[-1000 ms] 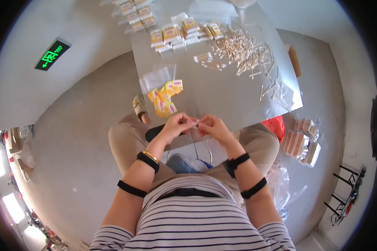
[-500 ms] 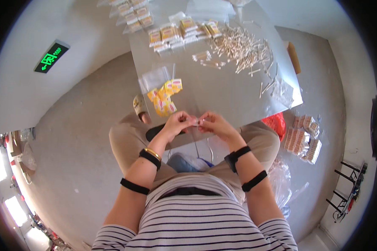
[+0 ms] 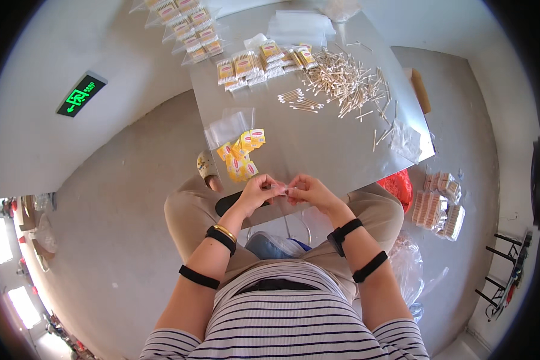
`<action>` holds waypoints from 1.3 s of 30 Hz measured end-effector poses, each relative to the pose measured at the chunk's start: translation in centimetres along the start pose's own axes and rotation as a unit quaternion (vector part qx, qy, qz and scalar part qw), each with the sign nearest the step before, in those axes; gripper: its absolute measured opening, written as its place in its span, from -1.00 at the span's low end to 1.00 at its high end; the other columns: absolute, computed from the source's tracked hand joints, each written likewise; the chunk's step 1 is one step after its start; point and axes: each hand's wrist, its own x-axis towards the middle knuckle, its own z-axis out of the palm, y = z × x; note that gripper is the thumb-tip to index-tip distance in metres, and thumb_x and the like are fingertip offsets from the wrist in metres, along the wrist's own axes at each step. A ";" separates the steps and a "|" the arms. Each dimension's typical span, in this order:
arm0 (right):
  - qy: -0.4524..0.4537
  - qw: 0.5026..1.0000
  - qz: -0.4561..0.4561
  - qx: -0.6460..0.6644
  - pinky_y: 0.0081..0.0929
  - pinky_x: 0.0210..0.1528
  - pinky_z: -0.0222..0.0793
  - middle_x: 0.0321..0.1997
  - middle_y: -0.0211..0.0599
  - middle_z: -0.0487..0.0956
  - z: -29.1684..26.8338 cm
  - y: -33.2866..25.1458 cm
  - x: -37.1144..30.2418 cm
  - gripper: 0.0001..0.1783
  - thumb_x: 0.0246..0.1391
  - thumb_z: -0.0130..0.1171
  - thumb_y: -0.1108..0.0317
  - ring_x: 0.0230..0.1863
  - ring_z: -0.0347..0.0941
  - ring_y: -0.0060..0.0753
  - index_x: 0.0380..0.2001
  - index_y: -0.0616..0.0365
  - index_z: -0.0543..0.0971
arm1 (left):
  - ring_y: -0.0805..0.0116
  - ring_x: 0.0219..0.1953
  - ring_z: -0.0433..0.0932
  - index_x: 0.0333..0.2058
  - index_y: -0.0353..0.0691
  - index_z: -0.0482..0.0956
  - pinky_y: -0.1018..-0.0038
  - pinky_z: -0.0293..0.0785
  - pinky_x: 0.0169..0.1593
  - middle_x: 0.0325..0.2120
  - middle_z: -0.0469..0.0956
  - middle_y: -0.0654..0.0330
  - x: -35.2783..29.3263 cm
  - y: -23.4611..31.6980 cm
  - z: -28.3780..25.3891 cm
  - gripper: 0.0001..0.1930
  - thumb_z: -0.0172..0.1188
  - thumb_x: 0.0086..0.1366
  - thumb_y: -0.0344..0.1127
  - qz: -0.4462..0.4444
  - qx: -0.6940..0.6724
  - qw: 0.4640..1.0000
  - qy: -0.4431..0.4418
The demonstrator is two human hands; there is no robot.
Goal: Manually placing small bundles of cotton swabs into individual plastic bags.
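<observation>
At the table's near edge my left hand (image 3: 260, 192) and my right hand (image 3: 309, 191) meet fingertip to fingertip, both closed in a pinch. Between them is a small bit of clear plastic (image 3: 281, 191), mostly hidden by the fingers, so its full shape does not show. Just beyond my left hand lie yellow printed cards (image 3: 240, 161) in a loose heap. Clear plastic bags (image 3: 227, 129) are stacked against the far side of those cards. Two small groups of cotton swabs (image 3: 306, 105) rest near the middle of the table.
A large heap of loose swabs (image 3: 345, 78) covers the metal table's (image 3: 294, 141) far right. Packed swab bags (image 3: 246, 63) stand left of it, with more packs (image 3: 189, 27) beyond the far left. Clear sheets (image 3: 301, 27) lie at the back. Bundled packs (image 3: 432, 207) sit on the floor at right.
The whole view has shifted slightly, so the table and hands appear lower. My hands stay together at the table edge, still pinching, with only small finger movement.
</observation>
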 end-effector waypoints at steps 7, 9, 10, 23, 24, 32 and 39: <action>-0.008 0.999 -0.011 -0.045 -0.65 -0.33 0.36 -0.36 -0.36 0.67 0.3 -0.3 0.5 -0.72 0.20 0.32 0.25 -0.39 0.55 -0.61 -0.16 0.12 0.48 | 0.50 -0.30 0.63 -0.31 -0.20 0.52 0.57 0.50 -0.40 -0.22 0.67 0.17 0.2 -0.7 -0.2 -0.75 0.39 0.27 -0.21 -0.009 -0.037 0.999 0.025; -0.008 1.000 -0.016 -0.025 -0.64 -0.34 0.36 -0.37 -0.37 0.66 0.1 -0.7 0.4 -0.74 0.21 0.31 0.27 -0.40 0.53 -0.62 -0.17 0.12 0.48 | 0.52 -0.31 0.62 -0.31 -0.20 0.53 0.58 0.50 -0.40 -0.21 0.68 0.18 0.3 -0.2 -0.1 -0.77 0.38 0.28 -0.21 -0.015 -0.046 0.998 0.027; -0.008 1.000 -0.021 -0.004 -0.64 -0.34 0.37 -0.38 -0.37 0.66 0.1 -0.9 0.3 -0.76 0.22 0.29 0.29 -0.41 0.52 -0.63 -0.17 0.12 0.48 | 0.52 -0.30 0.63 -0.31 -0.18 0.54 0.60 0.49 -0.39 -0.18 0.68 0.19 0.1 0.0 -0.1 -0.78 0.35 0.31 -0.19 -0.011 -0.027 0.999 0.013; 0.103 0.731 -0.458 -0.495 -0.28 -0.15 0.41 -0.22 -0.33 0.63 6.6 -8.0 -10.6 -0.65 -0.10 0.33 0.58 -0.27 0.56 -0.17 -0.19 0.04 0.56 | 0.55 -0.10 0.59 0.19 -0.30 0.45 0.55 0.53 0.00 -0.05 0.62 0.23 -9.1 10.1 4.9 -0.53 0.27 0.37 -0.26 0.116 -0.148 0.982 -0.018; 0.108 0.717 -0.461 -0.512 -0.27 -0.14 0.42 -0.15 -0.34 0.63 6.5 -7.7 -11.0 -0.62 -0.14 0.33 0.58 -0.26 0.56 -0.17 -0.20 0.02 0.57 | 0.46 -0.04 0.59 0.14 -0.32 0.49 0.47 0.51 0.09 -0.02 0.63 0.15 -9.7 10.8 5.2 -0.56 0.28 0.36 -0.29 0.123 -0.090 0.988 -0.015; 0.149 0.876 -0.414 -0.199 -0.34 0.08 0.41 -0.01 -0.19 0.59 8.7 -7.4 -14.0 -0.56 0.03 0.32 0.53 0.05 0.51 -0.27 0.00 0.16 0.45 | 0.35 0.13 0.59 -0.07 -0.12 0.68 0.20 0.07 0.41 -0.08 0.71 0.25 -14.3 15.0 7.3 -0.70 0.37 0.19 -0.41 0.380 0.212 0.900 0.024; 0.004 0.947 -0.320 -0.012 -0.43 0.16 0.38 0.05 -0.36 0.57 9.1 -6.2 -13.6 -0.56 0.13 0.28 0.52 0.12 0.45 -0.53 0.10 0.25 0.49 | 0.33 0.13 0.60 -0.09 -0.06 0.70 0.16 0.08 0.40 -0.09 0.71 0.33 -15.8 16.0 8.9 -0.69 0.40 0.15 -0.37 0.447 0.291 0.846 0.015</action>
